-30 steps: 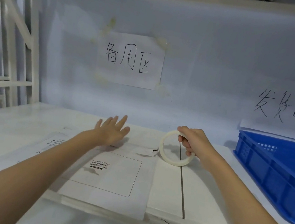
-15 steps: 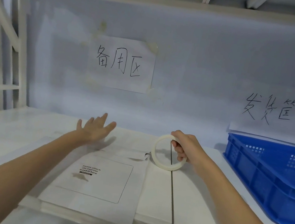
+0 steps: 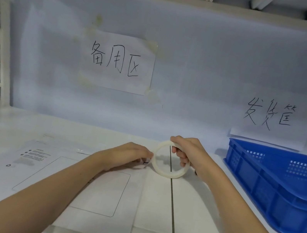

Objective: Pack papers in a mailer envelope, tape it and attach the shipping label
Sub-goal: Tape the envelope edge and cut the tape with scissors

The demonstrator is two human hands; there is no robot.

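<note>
- The taping step is in hand, I judge; the envelope lies flat on the tabletop, under the left forearm.
- The right hand holds the tape roll upright, its grip closed on the ring; the left hand pinches at the ring's left edge, probably the tape end.
- Next move calls for pulling a strip out over the flap.

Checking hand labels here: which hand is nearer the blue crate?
Right. The right hand holds the tape roll just left of the blue crate; the left hand is farther left.
</note>
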